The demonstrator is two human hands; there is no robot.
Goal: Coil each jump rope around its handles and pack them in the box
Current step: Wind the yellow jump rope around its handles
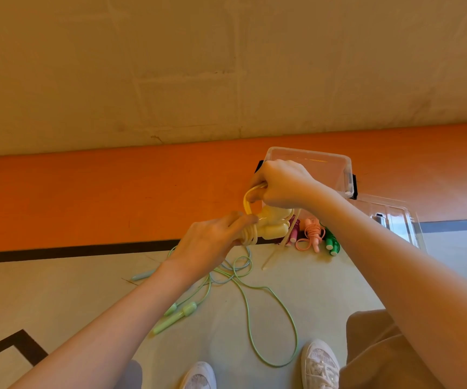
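Left hand (212,240) grips the yellow rope's handles (273,227) with several turns of cord already bunched under its fingers. Right hand (280,183), fisted just above, pinches a loop of the yellow rope (247,202) that arcs down to the left hand; a loose tail hangs below the handles toward the floor.

Right behind the right hand sits the clear box (339,167), open, its near wall partly covered by the knuckles; contents unreadable. Its lid (395,217) lies flat beyond the right forearm.

Just past the handles: a dark pink rope (294,234), mostly hidden, a coiled pink rope (312,234) and a green one (331,242), close together.

Below the left hand, loose green rope (254,304) sprawls over the floor (58,290), with open floor left of the grip. Handles (181,313) partly under the left forearm. Two white shoes (320,360) cut off at bottom edge.
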